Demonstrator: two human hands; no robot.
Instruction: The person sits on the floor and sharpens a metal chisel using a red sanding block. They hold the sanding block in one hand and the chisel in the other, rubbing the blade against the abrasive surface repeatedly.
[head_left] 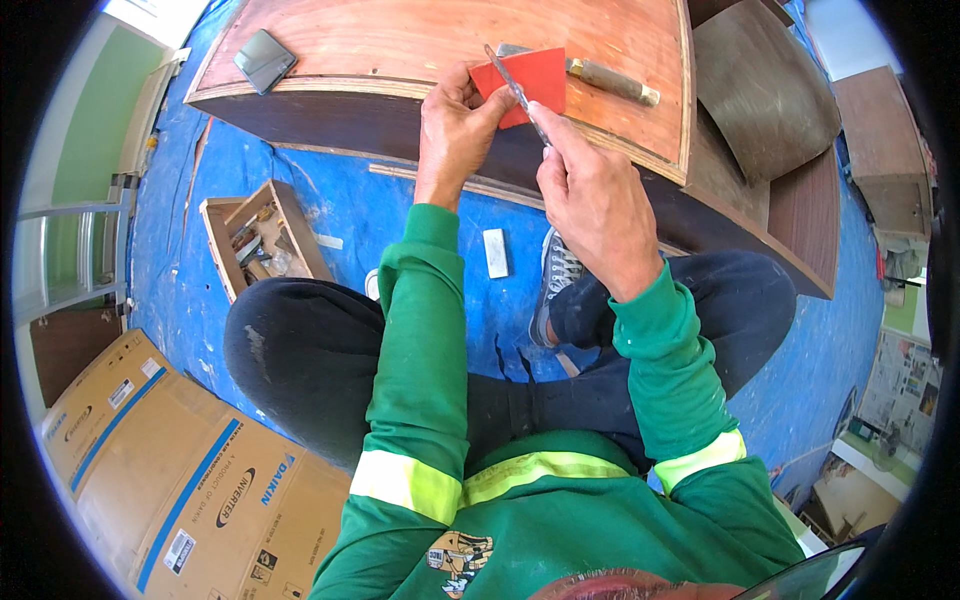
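Observation:
A red sheet [546, 82] is pinched between the thumb and fingers of my left hand [455, 135], over the near edge of a plywood-topped box [400, 40]. My right hand [598, 195] grips a thin, dark metal blade [507, 72], its forefinger stretched along it. The blade lies slantwise across the face of the sheet, its tip past the sheet's upper left side. Just behind the sheet, a chisel-like tool with a worn wooden handle [615, 82] rests on the plywood; the sheet partly covers its metal end.
A dark phone-like slab [265, 62] lies on the plywood at left. On the blue floor sheet [350, 220] stand a wooden tray of tools [315, 245] and a small white block [496, 253]. A large cardboard carton [190, 460] fills the lower left; a curved brown panel [765, 85] leans at right.

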